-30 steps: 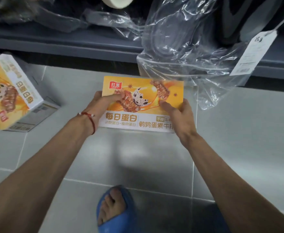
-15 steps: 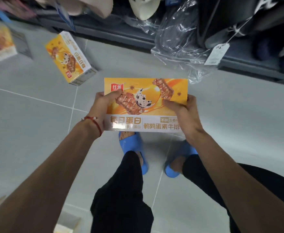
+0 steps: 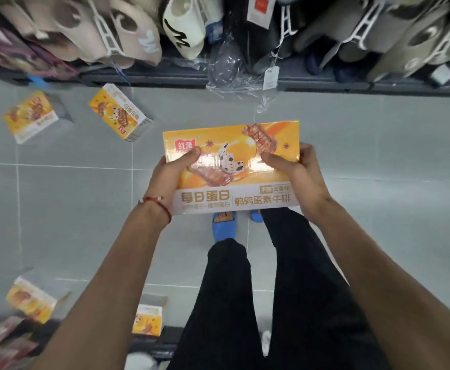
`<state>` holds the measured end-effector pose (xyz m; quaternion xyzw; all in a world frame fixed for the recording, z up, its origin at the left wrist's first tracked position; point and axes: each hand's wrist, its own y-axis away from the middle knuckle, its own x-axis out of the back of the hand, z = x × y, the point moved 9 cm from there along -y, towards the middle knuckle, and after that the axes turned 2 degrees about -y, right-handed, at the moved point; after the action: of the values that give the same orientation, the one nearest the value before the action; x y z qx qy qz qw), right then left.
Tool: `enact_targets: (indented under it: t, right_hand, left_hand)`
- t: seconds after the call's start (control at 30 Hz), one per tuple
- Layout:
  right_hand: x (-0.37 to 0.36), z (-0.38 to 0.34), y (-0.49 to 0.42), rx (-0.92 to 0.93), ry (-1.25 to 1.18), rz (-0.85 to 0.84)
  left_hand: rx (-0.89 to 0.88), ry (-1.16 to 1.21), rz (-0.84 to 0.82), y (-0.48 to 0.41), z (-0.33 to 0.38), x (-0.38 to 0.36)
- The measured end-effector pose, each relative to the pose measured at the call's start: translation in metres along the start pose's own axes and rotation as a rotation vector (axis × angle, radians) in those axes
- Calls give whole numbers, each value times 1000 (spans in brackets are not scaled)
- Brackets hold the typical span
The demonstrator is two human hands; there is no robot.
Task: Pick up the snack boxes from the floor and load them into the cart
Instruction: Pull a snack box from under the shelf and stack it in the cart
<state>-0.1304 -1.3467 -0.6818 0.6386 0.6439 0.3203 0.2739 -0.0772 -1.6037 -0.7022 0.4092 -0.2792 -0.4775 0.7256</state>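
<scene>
- We held the flat orange-and-white cardboard snack box (image 3: 231, 166) face-up, well above the grey tiled floor (image 3: 378, 209).
- Left hand (image 3: 170, 177) gripped its left edge and right hand (image 3: 295, 172) its right edge, thumbs on top. Fingers underneath were hidden.
- Second box (image 3: 119, 117) and third box (image 3: 31, 116) lay on the tiles.
- Fourth box (image 3: 33, 300) and fifth box (image 3: 149, 320) were too blurred to read.
- Blue sandal (image 3: 222, 228) was partly hidden behind the held box.

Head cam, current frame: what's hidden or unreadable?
Head view only.
Out of frame: cart, nowhere in view.
Hidden: fingers of left hand and right hand, mostly behind the held box.
Hidden: right slipper, mostly covered by the held box and trouser leg.
Blurred: lower-left box, print unreadable from motion.
Too small: price tag, text illegible.
</scene>
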Motion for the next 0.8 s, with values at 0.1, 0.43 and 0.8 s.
enact_targets:
  t: [0.1,0.43,0.8]
  right_hand:
    - [24,1,57,-10,-70,27]
    - [137,34,219,53,-382,267]
    - [328,77,324,174,-648,514]
  left_hand:
    - [-65,-118,-83,47,11,-17]
    - [-139,-408,-267,191,9,-115]
    - [-189,-651,-518,301,-52,-323]
